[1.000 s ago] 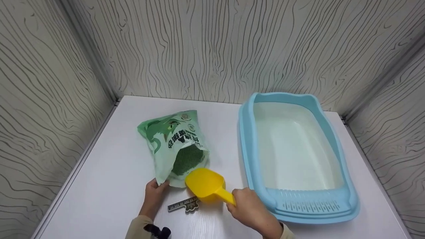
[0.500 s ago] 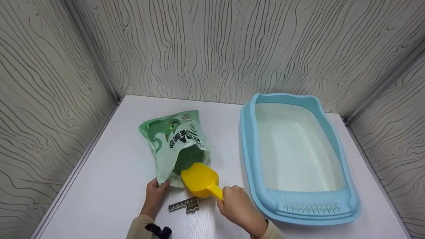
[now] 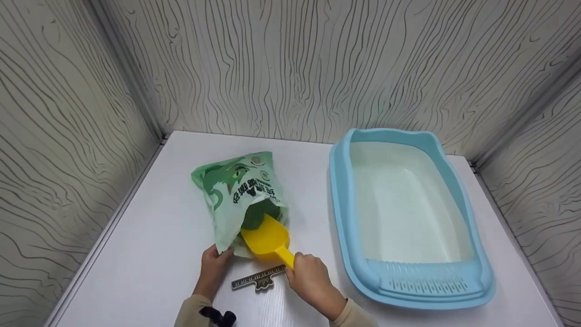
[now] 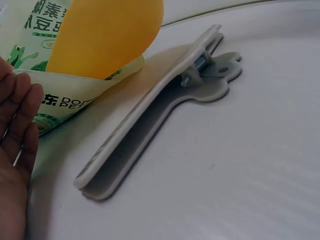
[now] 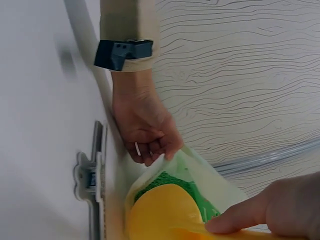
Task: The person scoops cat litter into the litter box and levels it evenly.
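Observation:
A green-and-white bag of cat litter (image 3: 224, 222) lies on the table, its torn mouth toward me and green pellets (image 3: 261, 213) showing inside. My left hand (image 3: 214, 265) pinches the lower left corner of that mouth between thumb and fingers, as the right wrist view also shows. In my right hand (image 3: 312, 281) is the handle of a yellow scoop (image 3: 267, 238). The scoop's front edge reaches into the opening and meets the pellets; its bowl looks bare. A grey sealing clip (image 4: 150, 115) lies on the table between the two hands.
On the right stands a light blue litter box (image 3: 343, 227) with a white inside and a slotted front ledge (image 3: 426, 284). Wood-patterned walls (image 3: 281, 68) enclose the white table (image 3: 150, 218) at the back and both sides.
My right hand has moved the scoop left and forward, from before the bag's mouth into it against the pellets. The left hand has kept its hold on the bag's corner.

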Demonstrator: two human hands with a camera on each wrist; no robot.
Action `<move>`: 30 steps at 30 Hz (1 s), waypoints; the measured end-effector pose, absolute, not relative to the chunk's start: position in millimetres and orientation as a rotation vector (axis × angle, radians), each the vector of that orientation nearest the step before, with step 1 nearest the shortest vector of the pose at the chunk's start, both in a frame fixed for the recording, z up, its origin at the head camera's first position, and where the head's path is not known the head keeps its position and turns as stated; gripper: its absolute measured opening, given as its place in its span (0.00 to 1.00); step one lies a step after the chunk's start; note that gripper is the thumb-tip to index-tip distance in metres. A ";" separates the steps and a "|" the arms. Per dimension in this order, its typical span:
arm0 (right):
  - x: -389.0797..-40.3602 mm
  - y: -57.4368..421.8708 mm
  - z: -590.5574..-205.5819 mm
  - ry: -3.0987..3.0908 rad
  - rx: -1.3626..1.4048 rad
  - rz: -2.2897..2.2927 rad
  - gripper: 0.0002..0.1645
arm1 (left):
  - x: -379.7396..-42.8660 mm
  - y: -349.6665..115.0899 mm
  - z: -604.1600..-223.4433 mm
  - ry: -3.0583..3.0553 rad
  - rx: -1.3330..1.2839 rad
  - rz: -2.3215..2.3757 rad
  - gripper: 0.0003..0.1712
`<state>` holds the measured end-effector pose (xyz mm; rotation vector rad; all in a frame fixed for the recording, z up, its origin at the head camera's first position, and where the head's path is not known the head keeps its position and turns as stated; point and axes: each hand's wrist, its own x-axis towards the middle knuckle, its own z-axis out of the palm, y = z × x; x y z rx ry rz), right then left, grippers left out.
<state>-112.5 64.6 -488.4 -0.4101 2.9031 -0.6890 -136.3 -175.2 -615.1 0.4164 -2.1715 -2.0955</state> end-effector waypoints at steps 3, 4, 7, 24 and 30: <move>-112.4 67.1 -499.7 2.881 -0.369 -0.637 0.13 | -136.4 -174.7 -615.6 -2.154 0.406 -2.098 0.20; -112.6 68.3 -502.6 2.872 -0.355 -0.622 0.13 | -136.4 -174.5 -615.9 -2.149 0.405 -2.098 0.20; -113.6 71.8 -507.4 2.837 -0.306 -0.613 0.15 | -136.7 -175.1 -616.3 -2.137 0.400 -2.104 0.20; -104.4 91.5 -556.2 2.983 -0.429 -0.746 0.12 | -136.8 -176.3 -614.9 -2.207 0.439 -2.066 0.21; -100.9 97.4 -571.5 3.044 -0.477 -0.821 0.12 | -136.3 -177.0 -614.2 -2.222 0.462 -2.066 0.22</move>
